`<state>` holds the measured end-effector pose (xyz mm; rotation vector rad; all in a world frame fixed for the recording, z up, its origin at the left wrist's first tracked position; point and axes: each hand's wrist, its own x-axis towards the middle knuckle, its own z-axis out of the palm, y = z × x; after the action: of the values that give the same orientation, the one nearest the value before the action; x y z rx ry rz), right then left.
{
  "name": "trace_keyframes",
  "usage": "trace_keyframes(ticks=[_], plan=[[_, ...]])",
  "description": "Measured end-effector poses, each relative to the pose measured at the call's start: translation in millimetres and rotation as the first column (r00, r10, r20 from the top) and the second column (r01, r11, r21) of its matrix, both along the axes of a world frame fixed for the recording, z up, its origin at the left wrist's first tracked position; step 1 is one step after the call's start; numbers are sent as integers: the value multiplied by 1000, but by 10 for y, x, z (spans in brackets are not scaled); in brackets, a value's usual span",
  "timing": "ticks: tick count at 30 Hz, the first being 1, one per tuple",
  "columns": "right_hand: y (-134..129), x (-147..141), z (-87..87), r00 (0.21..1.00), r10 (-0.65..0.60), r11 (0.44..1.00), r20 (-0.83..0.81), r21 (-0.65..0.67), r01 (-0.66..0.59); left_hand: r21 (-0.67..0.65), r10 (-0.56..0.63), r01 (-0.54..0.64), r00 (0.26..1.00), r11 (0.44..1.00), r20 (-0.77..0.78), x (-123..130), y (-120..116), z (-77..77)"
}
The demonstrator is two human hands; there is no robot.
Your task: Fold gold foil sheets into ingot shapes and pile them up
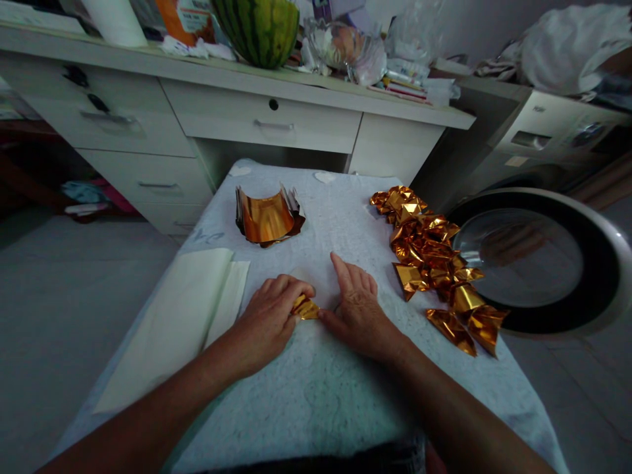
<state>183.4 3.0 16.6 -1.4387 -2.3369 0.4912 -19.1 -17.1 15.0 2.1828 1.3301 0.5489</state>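
A small piece of gold foil lies at the middle of the cloth-covered table. My left hand has its fingers closed on the foil's left end. On the other side, my right hand is spread with its fingers pointing away, and its thumb tip is at the foil's right end. A curved stack of gold foil sheets rests beyond my left hand. Many folded gold foil pieces are heaped along the table's right side. White paper sheets lie to the left, partly behind my left forearm.
Past the table is a white counter with drawers, holding a watermelon, a glass bowl and plastic bags. At the right, a washing machine has its round door open beside the table edge.
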Motion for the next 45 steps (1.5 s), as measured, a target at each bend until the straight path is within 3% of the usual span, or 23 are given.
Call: trace_keyframes(ticks=[8,13,18,21,25,33,40,43,45], plan=[[-11,54,41,996,40,999,-75,-12,-41,74,14,-12,1000,997,-28,23,-48,25],[-21,13,28,1000,18,1000,-11,19,-18,197,201,-184,977,963,-67,14,-44,-21],[-22,3,35,1000,22,1000,-20,1,-22,141,269,-256,960,956,-82,-23,-13,-48],[-20,-2,47,999,16,1000,-29,-10,-16,129,261,-257,965,958,-22,-23,-4,-18],[-11,3,34,999,17,1000,-49,-3,-17,58,270,-284,947,957,175,-23,2,48],[2,-1,44,981,1,999,-193,-39,-8,-209,329,-260,820,943,468,-82,17,54],[16,61,67,882,-140,984,-451,-159,75,-352,468,-309,605,884,644,-54,26,183],[12,65,105,858,-133,974,-496,-224,22,-375,506,-340,556,862,659,-46,17,203],[9,47,120,821,-84,959,-565,-269,-86,-394,518,-337,541,855,662,-42,7,200]])
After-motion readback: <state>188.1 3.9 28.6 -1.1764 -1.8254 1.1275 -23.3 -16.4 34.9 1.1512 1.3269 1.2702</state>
